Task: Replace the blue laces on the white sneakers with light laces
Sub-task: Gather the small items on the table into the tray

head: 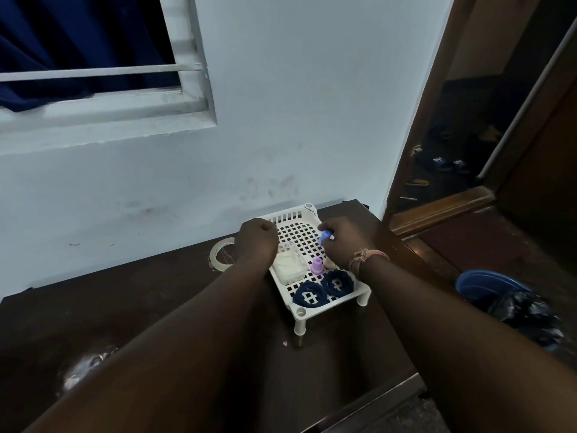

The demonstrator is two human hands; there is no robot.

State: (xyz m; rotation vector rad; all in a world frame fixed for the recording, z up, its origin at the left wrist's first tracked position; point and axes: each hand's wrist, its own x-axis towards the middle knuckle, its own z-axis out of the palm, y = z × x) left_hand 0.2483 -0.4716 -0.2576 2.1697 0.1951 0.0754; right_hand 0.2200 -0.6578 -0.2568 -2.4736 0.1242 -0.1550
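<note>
A white perforated tray (307, 210) on short legs stands on a dark table (156, 307), toward the two o'clock corner of the tabletop; both hands work over it. The left hand (257, 242) is curled into a loose fist above the tray's nine o'clock edge, and whether it has anything in it I cannot tell, since only its back shows. The right hand (343, 242), at the tray's three o'clock side, pinches a small blue object (324, 237) between thumb and fingers; what that object is stays unclear.

Two dark blue laces (323, 289), each wound into a neat coil, lie side by side at the tray's six o'clock end; just beyond them, toward nine o'clock, sits a clear box of light laces (288, 265) holding a pale bundle; a lilac spool (317, 265) stands beside it, near the tray's centre. A roll of clear tape (221, 254) rests on the table at nine o'clock from the tray.

No white sneakers show anywhere in view. Judging from the coiled blue laces stowed in the tray, the removal looks finished; whether the light laces are already threaded cannot be confirmed, and the pale bundle in its box suggests either spares or a lacing step yet to come.
</note>
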